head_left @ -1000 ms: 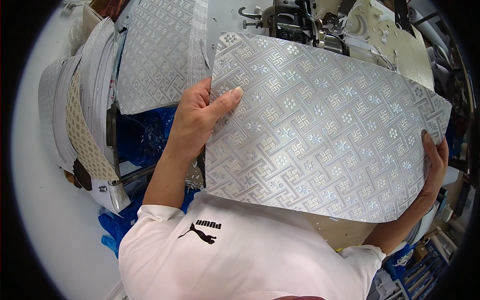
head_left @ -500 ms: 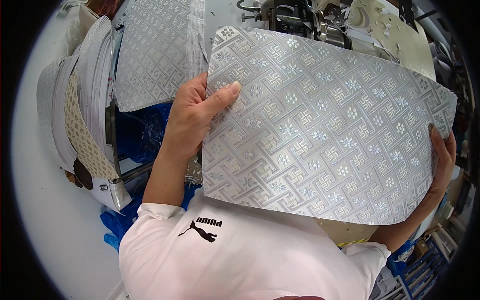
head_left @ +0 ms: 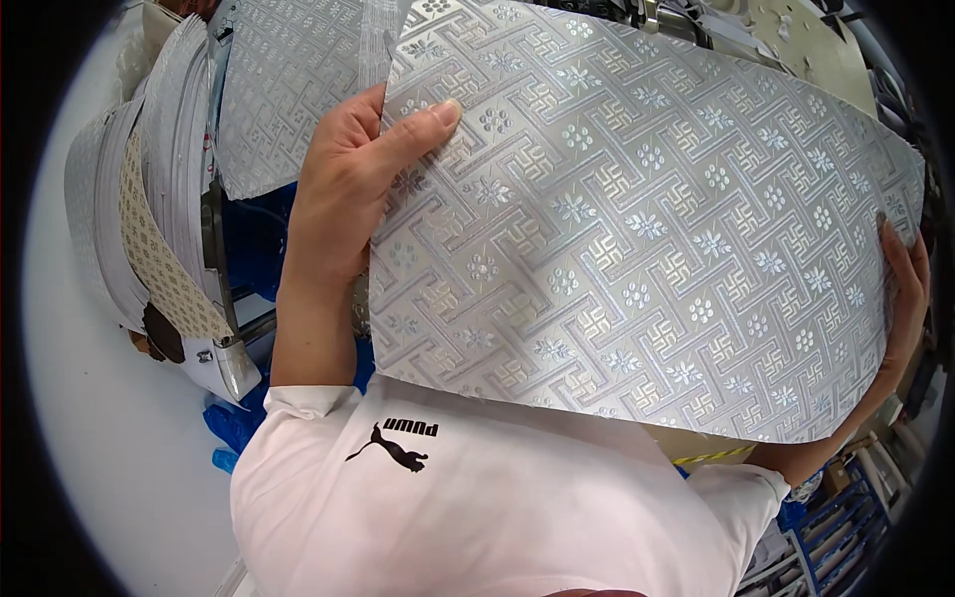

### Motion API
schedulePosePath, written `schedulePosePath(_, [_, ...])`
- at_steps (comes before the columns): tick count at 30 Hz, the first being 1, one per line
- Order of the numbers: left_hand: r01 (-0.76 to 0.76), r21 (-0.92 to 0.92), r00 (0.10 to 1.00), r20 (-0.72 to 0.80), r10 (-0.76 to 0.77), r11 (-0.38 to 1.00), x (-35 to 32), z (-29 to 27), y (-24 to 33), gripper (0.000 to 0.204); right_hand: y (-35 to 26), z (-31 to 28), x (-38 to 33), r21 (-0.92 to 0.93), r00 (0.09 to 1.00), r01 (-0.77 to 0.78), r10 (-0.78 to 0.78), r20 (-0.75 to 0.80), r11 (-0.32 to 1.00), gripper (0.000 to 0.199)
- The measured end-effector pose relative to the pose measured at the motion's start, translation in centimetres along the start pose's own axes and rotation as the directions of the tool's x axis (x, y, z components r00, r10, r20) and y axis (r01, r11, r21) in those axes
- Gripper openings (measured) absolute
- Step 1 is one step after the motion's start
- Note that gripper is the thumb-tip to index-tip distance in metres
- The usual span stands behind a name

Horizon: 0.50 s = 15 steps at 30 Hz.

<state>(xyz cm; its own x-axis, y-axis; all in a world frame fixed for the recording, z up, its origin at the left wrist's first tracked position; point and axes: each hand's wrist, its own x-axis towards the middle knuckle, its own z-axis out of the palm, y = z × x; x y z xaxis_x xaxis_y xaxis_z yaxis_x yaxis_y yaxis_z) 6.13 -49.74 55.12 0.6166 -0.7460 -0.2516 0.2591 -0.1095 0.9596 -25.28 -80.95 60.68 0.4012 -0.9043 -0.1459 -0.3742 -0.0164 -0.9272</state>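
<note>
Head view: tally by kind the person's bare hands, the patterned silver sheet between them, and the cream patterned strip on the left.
Bare hands, left hand and right hand: 2
Silver sheet: 1
Cream strip: 1
Total: 4

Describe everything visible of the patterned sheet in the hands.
The silver-grey patterned sheet looks like brocade or stiff paper, with shiny geometric and flower motifs. Roughly rectangular, without visible creases, it is held up mid-view. The left hand grips its left edge, thumb on top; the right hand holds the right edge.
</note>
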Motion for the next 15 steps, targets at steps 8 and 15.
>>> schedulePosePath(8, [-0.048, -0.030, 0.998, 0.032, 0.049, 0.998, 0.8, 0.3, -0.9, 0.026, -1.5, -0.7, 0.7, 0.010, 0.993, 0.059, -0.059, 0.097, 0.998, 0.048])
schedulePosePath(15, [-0.051, -0.050, 0.998, 0.033, 0.053, 0.997, 0.3, 0.5, -1.4, 0.026, -2.7, -0.5, 0.9, -0.017, 0.995, 0.049, -0.047, 0.089, 0.999, 0.051])
